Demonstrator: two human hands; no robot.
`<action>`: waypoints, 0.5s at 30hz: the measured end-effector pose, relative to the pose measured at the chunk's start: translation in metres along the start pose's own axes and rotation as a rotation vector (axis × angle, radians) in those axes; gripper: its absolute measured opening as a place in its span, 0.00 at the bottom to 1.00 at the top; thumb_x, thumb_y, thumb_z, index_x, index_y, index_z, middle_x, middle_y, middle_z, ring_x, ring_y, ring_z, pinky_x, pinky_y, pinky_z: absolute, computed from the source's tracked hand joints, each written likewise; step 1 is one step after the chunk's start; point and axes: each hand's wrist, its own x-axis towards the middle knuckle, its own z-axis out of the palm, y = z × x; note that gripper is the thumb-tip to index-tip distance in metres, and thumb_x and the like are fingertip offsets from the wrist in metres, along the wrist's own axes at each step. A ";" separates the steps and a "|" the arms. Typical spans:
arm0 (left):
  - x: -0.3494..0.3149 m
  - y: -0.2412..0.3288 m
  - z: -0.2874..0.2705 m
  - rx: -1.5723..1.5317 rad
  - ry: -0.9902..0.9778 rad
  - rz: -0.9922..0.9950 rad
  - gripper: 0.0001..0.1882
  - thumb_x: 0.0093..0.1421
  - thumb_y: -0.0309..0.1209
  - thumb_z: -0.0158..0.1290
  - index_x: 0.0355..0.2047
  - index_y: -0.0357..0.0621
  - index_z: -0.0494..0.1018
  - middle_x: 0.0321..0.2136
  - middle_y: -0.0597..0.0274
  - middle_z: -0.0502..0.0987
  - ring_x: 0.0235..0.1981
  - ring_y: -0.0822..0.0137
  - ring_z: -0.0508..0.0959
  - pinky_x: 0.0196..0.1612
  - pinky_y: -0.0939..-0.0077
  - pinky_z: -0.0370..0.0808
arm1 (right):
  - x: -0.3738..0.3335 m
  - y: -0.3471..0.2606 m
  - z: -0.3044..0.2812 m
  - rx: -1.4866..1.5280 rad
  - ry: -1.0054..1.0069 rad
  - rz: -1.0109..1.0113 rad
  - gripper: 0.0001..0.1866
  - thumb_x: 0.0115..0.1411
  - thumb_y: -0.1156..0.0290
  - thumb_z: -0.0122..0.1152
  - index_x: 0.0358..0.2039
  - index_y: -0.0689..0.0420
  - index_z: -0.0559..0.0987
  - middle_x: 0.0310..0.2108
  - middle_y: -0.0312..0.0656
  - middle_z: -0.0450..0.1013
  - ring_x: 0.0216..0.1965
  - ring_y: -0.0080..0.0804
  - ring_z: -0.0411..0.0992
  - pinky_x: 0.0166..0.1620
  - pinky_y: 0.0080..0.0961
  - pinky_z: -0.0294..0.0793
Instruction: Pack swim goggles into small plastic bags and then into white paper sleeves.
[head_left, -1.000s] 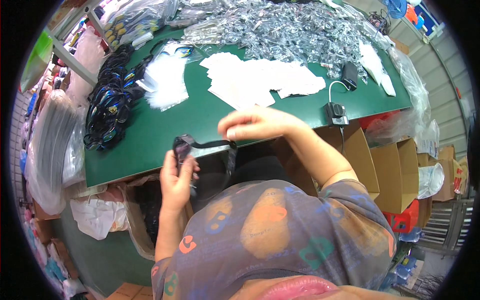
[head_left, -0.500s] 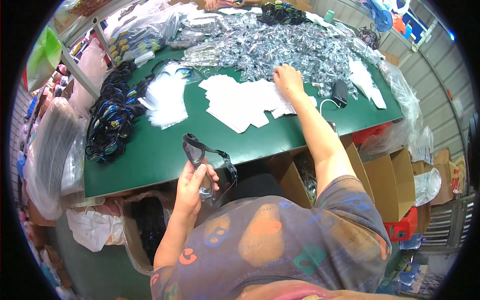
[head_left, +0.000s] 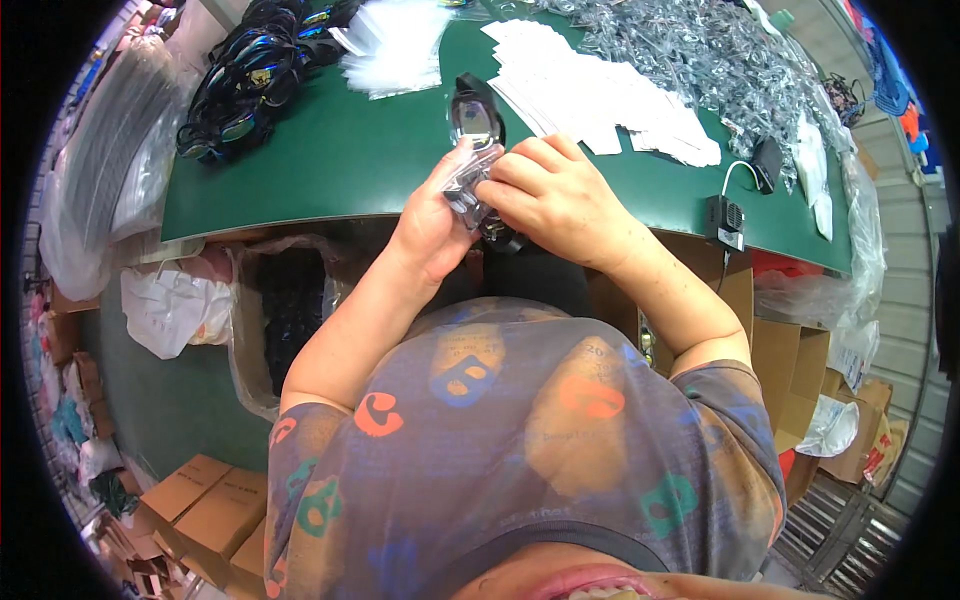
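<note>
Swim goggles with a black strap are gripped in my left hand, one lens pointing up past the fingers. My right hand meets the left at the goggles, its fingers pinching a small clear plastic packet against them. What lies inside the packet is too small to make out. Both hands are over the table's near edge, in front of my body. Part of the goggles and strap is hidden behind the right fingers.
On the green table lie white cards, clear bags, a heap of black goggles and a pile of small clear packets. A black box-shaped device hangs at the edge. Cartons stand below left.
My right hand has come back from the packet pile to my left hand, bringing a clear packet. The left hand has raised the goggles, and the view has tilted downward.
</note>
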 end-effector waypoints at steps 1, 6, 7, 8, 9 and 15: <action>-0.002 0.000 -0.002 -0.003 0.003 0.003 0.19 0.75 0.45 0.45 0.49 0.45 0.76 0.42 0.64 0.82 0.42 0.70 0.82 0.48 0.71 0.79 | 0.001 0.000 -0.002 0.003 -0.002 -0.004 0.14 0.48 0.68 0.66 0.38 0.49 0.80 0.35 0.31 0.71 0.41 0.30 0.72 0.44 0.30 0.69; -0.006 -0.004 -0.005 -0.065 -0.045 0.006 0.21 0.77 0.45 0.38 0.51 0.44 0.75 0.44 0.63 0.81 0.44 0.69 0.82 0.50 0.69 0.79 | 0.007 -0.004 -0.011 -0.016 -0.107 -0.002 0.11 0.48 0.67 0.68 0.32 0.49 0.77 0.33 0.31 0.69 0.38 0.30 0.71 0.44 0.30 0.68; -0.007 -0.003 -0.004 -0.087 -0.057 0.039 0.21 0.77 0.45 0.38 0.52 0.43 0.74 0.45 0.63 0.81 0.45 0.69 0.81 0.51 0.68 0.79 | 0.007 -0.007 -0.013 0.001 -0.098 0.028 0.11 0.48 0.67 0.69 0.30 0.49 0.75 0.32 0.32 0.69 0.37 0.31 0.71 0.43 0.30 0.68; -0.008 -0.001 -0.002 -0.077 -0.047 0.018 0.24 0.77 0.46 0.37 0.56 0.42 0.72 0.48 0.61 0.80 0.47 0.68 0.81 0.53 0.67 0.78 | 0.008 -0.006 -0.014 -0.002 -0.095 0.024 0.11 0.48 0.67 0.69 0.30 0.49 0.75 0.32 0.32 0.69 0.37 0.31 0.71 0.43 0.30 0.68; -0.009 0.003 0.001 -0.076 -0.049 0.022 0.24 0.77 0.46 0.37 0.56 0.42 0.72 0.48 0.61 0.80 0.47 0.68 0.81 0.53 0.67 0.78 | 0.008 -0.005 -0.015 -0.006 -0.084 0.063 0.13 0.47 0.68 0.70 0.33 0.50 0.77 0.33 0.33 0.70 0.38 0.33 0.71 0.44 0.32 0.68; -0.017 0.007 0.004 -0.062 -0.051 -0.042 0.36 0.74 0.58 0.36 0.62 0.36 0.68 0.52 0.59 0.78 0.53 0.66 0.79 0.55 0.63 0.77 | 0.006 -0.007 -0.012 -0.047 -0.113 0.128 0.14 0.47 0.70 0.70 0.35 0.51 0.77 0.33 0.35 0.70 0.37 0.36 0.72 0.46 0.35 0.67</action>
